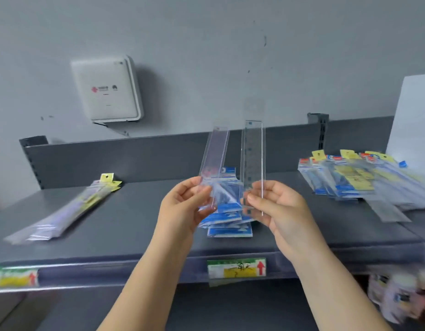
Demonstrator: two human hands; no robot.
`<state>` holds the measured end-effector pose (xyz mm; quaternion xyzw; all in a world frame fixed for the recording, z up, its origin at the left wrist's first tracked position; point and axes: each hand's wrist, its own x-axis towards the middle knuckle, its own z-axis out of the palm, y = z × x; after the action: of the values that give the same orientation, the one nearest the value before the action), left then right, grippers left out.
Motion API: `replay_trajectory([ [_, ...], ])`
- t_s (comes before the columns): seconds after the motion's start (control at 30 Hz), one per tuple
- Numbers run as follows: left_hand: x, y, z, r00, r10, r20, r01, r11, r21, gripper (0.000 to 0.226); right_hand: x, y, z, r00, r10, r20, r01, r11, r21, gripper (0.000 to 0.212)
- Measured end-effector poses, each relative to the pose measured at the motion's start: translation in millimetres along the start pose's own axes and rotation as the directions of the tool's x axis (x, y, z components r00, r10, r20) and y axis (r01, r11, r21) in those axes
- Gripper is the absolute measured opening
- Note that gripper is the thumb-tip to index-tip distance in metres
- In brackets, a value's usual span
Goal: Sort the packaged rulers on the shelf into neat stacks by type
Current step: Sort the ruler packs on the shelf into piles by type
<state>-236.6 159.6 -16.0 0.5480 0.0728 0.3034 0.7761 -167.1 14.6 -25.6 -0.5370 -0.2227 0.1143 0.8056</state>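
While the left hand [183, 204] pinches the foot of one clear packaged ruler [214, 163] between thumb and curled fingers, the right hand [276, 206] pinches a second clear ruler [252, 158] the same way, both held nearly upright above the grey shelf [125, 220]. Behind and below them lies a blue-and-white stack [227, 223] of packets (contents blurred). A slim yellow-tagged stack [70, 209] lies at the left, and an unsorted heap [350, 177] of mixed sleeves sprawls at the right. Price labels [236, 268] line the shelf's front edge.
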Motion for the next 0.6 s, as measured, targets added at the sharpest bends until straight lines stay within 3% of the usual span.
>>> replay_trajectory([
  [0.33,3,65,-169,0.99,0.026,-0.136,-0.024,1.0,0.015,0.022,-5,63,161,0.996,0.022,0.092,-0.023,1.0,0.01,0.026],
  [0.6,15,89,-238,0.965,0.064,-0.254,-0.046,0.996,0.077,0.022,11,88,233,0.984,0.074,0.161,-0.071,0.997,-0.025,0.04],
])
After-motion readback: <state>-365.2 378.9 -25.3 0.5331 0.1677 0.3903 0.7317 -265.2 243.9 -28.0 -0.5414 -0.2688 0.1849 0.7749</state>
